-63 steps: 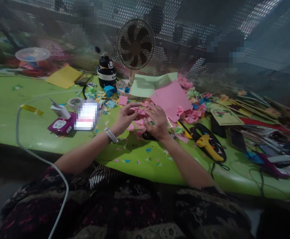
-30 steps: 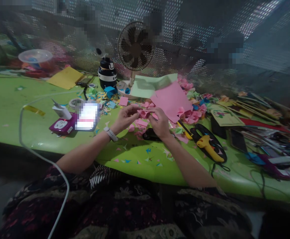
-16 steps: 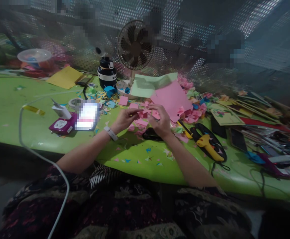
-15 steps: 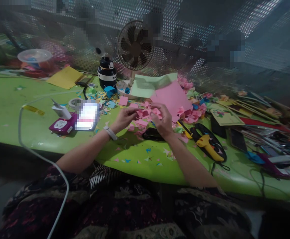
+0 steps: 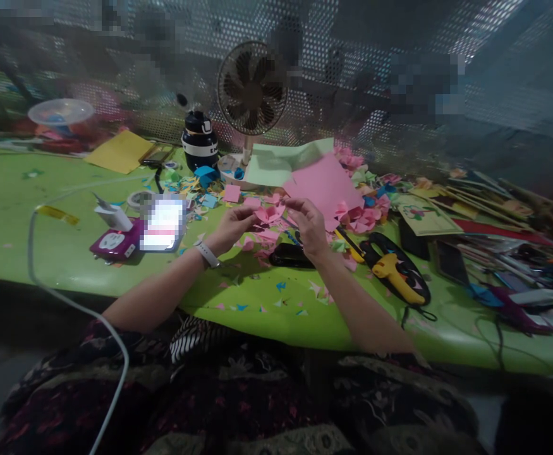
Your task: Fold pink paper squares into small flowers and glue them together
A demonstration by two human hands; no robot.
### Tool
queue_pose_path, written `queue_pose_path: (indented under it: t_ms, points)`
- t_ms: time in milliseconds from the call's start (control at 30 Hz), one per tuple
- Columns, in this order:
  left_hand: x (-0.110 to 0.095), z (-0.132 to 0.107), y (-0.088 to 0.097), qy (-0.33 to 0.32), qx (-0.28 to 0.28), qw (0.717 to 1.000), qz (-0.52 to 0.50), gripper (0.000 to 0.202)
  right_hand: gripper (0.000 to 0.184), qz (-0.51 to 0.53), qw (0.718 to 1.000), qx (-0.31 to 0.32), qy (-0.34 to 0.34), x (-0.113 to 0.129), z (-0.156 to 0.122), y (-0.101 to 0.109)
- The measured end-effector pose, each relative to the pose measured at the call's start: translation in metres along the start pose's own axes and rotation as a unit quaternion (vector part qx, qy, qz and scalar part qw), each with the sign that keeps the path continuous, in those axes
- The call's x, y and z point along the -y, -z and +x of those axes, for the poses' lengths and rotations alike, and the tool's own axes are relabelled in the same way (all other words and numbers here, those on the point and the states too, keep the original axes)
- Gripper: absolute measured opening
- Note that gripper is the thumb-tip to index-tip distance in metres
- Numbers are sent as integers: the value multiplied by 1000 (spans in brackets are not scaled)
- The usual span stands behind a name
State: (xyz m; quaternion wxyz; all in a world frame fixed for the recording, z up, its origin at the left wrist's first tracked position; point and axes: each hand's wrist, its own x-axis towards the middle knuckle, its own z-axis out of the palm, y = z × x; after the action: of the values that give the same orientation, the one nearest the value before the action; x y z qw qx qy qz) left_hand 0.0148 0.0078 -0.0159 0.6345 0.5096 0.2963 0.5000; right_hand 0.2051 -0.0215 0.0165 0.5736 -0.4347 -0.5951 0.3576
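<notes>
head view, pink paper [image 5: 269,214], now less covered

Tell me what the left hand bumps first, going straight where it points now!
The left hand would probably meet the folded pink paper just in front of it, though depth is hard to judge.

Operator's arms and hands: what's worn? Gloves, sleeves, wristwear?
No gloves: left hand and right hand are both bare. The left wrist has a pale strap with small dark dots along it; nothing visible on the right wrist. Dark patterned sleeves stop short, leaving both forearms uncovered. Rings: too small to tell.
</notes>
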Motion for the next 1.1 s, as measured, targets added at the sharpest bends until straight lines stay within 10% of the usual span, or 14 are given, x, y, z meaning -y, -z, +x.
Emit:
queue_pose_path:
  t_ms: [400,833,1100]
  points:
    - [5,4,3,-67,25,993,93,22,20,-51,998,49,-1,-7,2,2]
    - [0,3,7,-196,24,928,316,22,30,-294,935,126,151,-17,1,7]
    - [-3,2,10,-235,46,887,395,29,23,-316,930,132,133,-18,0,6]
